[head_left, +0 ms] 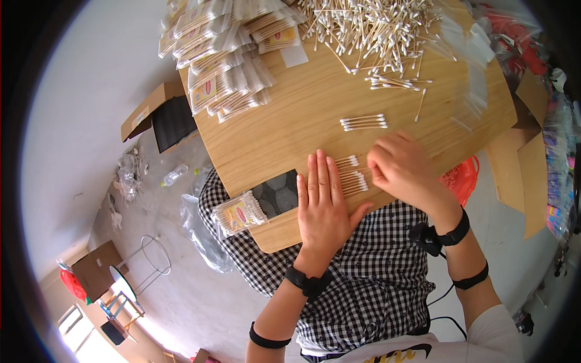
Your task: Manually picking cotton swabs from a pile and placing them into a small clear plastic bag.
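Observation:
My left hand lies flat on the wooden table, fingers together and thumb out, covering part of a row of cotton swabs. White tips of the swabs show just right of its fingers. Beside those tips my right hand is closed, fingers curled in; what it pinches, if anything, is too small to make out. Left of my left hand is a dark pad with a hexagon pattern. A clear bag of cotton swabs rests at the pad's left end, by the table edge. Farther off lies a small row of swabs.
A large heap of loose cotton swabs covers the far side. Filled clear packets are stacked at the far left. Clear plastic bags lie at the right. Cardboard boxes and a red bag stand beyond the right edge.

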Available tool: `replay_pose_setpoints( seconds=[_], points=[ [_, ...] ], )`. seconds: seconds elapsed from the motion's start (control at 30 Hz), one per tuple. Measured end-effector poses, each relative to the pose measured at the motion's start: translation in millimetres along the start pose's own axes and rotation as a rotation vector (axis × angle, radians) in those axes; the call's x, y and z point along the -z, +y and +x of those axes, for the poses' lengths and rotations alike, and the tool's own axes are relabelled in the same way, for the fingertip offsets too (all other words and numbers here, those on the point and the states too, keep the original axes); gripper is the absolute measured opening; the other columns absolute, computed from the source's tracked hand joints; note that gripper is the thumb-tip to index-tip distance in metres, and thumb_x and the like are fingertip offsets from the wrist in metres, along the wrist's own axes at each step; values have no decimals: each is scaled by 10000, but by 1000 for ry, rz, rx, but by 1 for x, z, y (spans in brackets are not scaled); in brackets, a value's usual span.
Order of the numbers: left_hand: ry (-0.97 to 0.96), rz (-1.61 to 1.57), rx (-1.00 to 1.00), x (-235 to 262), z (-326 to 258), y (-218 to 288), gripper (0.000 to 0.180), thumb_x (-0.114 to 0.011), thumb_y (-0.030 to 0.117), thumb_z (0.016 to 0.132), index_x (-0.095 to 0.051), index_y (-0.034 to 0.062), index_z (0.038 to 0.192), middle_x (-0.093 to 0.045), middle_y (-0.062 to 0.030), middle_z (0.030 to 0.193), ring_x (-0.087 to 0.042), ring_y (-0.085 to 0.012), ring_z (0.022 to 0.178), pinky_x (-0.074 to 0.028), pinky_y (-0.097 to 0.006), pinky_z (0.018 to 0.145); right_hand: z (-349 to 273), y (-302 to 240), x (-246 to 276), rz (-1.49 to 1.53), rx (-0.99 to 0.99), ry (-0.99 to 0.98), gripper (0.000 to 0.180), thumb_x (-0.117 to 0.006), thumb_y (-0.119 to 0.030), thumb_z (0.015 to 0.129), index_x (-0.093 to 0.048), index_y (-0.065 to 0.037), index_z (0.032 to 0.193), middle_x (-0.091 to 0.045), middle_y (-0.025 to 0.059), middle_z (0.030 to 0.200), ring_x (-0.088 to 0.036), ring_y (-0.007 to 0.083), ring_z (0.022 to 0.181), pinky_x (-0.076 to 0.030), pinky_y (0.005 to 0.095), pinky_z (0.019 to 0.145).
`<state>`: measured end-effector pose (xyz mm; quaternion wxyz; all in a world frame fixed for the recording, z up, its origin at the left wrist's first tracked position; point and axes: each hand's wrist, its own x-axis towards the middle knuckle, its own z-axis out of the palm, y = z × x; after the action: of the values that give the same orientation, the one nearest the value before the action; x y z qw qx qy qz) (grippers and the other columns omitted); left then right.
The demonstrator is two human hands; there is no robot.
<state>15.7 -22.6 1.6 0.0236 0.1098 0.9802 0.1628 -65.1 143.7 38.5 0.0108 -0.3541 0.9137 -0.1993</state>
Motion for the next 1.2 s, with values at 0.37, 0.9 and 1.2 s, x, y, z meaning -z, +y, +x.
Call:
replay_pose_setpoints(
  seconds=[0.37,0.9,1.2],
  points=[
    [207,-234,-54,-1,-9,-8,845,-711,310,758,-279,-56,1384,-393,-192,1394,-383,-341,1291,-204,-565,1089,-155,53,83,-66,-904,-14,104,-619,3,756,-569,-8,846,-573,97,791,-560,227,737,-448,323,652],
    [465,-770,151,-4,-18,-18,576,-386,-38,887,-173,-34,1422,-313,-226,1427,-314,-307,1331,-179,-416,1118,0,23,-19,139,-305,422,125,-633,21,756,-551,-50,817,-553,81,783,-551,287,746,-444,375,648],
    [582,-1047,157,-8,-16,-17,530,-347,19,914,-188,-9,1419,-323,-241,1409,-308,-312,1338,-189,-446,1120,11,17,-18,96,-282,375,133,-638,19,746,-548,-47,819,-528,81,778,-540,288,747,-436,381,644]
  ],
)
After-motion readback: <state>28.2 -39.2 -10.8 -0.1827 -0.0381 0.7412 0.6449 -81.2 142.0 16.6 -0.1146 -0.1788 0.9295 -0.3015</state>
